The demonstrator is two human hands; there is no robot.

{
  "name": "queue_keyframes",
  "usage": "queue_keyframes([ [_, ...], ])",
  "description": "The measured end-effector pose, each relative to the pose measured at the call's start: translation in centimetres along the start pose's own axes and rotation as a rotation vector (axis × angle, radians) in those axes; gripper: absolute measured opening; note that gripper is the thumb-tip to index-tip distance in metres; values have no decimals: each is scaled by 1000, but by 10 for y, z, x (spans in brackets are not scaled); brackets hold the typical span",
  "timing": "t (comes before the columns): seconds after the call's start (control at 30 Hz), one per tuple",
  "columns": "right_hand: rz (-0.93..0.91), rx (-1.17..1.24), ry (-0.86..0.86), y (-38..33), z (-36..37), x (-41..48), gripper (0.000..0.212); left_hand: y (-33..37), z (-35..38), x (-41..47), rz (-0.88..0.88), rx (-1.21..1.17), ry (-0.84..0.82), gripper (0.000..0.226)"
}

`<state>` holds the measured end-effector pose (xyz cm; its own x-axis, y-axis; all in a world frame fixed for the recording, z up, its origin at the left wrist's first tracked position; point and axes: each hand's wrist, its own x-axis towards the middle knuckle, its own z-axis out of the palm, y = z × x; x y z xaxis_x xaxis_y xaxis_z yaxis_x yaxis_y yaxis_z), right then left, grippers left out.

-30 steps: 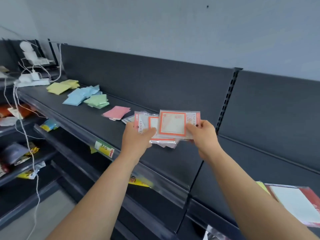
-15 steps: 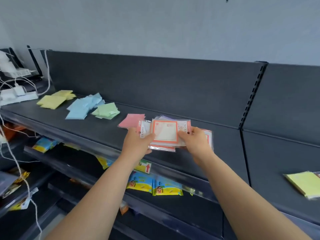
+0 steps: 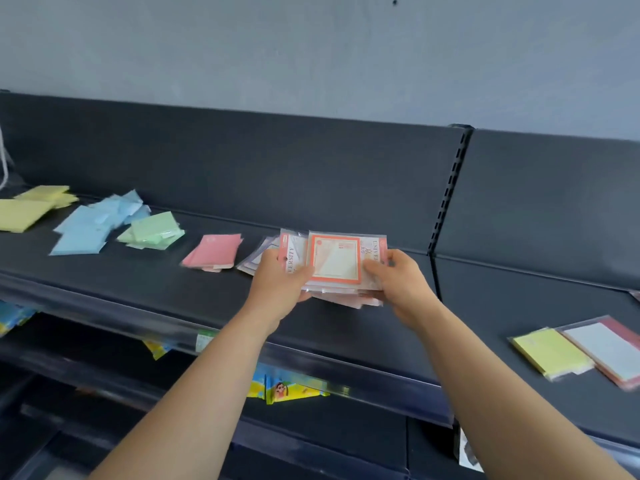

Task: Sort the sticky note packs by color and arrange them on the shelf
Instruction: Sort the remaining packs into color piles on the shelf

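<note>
Now both hands are gripping a stack of clear-wrapped, orange-bordered packs (image 3: 334, 263) just above the shelf (image 3: 207, 299), near its middle: left hand (image 3: 278, 289) clasping the left end, right hand (image 3: 398, 282) the right, long axis lying along the shelf, count unclear; one pink pile (image 3: 213, 252) is lying leftward

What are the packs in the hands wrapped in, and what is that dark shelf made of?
The orange-bordered packs, held by left hand and right hand, look like paper in clear glossy plastic: the edges shine. The shelf looks like matte painted metal, probably, given its slotted upright.
</note>
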<state>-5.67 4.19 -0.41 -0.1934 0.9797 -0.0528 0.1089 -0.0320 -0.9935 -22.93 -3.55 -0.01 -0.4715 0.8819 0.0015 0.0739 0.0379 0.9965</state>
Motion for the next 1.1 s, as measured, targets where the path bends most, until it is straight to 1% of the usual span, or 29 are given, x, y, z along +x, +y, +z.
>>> queue_keyframes([
  [0.07,-31,-36,2,-11,-12,9,13,9,8,11,34,2,12,31],
  [0.13,-62,-76,-9,-22,-22,17,19,16,16,22,55,48,11,27],
  [0.23,-69,-180,-31,-27,-33,24,24,18,29,29,49,204,0,23],
  [0.3,-41,-217,-42,-24,-36,27,23,13,35,29,24,331,12,22],
  [0.37,6,-263,-52,-17,-37,31,20,6,41,27,-8,401,28,19],
  [0.4,28,-292,-60,-14,-36,32,19,2,42,26,-15,458,33,22],
  [0.5,56,-432,-85,1,-34,36,17,-7,45,25,6,703,60,42],
  [0.57,39,-504,-105,6,-34,35,18,-13,46,24,4,771,41,45],
  [0.63,12,-521,-114,9,-36,32,19,-16,45,23,12,821,18,46],
  [0.7,-20,-529,-104,10,-38,28,13,-16,44,20,59,874,24,45],
  [0.77,-69,-557,-72,7,-41,21,23,-15,42,18,132,932,85,40],
  [0.83,-125,-623,-21,4,-44,13,23,-10,41,15,218,1004,160,35],
  [0.9,-153,-697,23,1,-49,3,29,-3,45,10,312,1059,188,31],
  [0.97,-156,-728,44,2,-59,-5,36,6,57,3,404,1038,157,31],
  [1.03,-143,-772,82,3,-72,-16,48,13,73,-5,458,973,90,34],
  [1.1,-154,-799,143,5,-89,-25,51,18,92,-16,506,913,28,34],
])
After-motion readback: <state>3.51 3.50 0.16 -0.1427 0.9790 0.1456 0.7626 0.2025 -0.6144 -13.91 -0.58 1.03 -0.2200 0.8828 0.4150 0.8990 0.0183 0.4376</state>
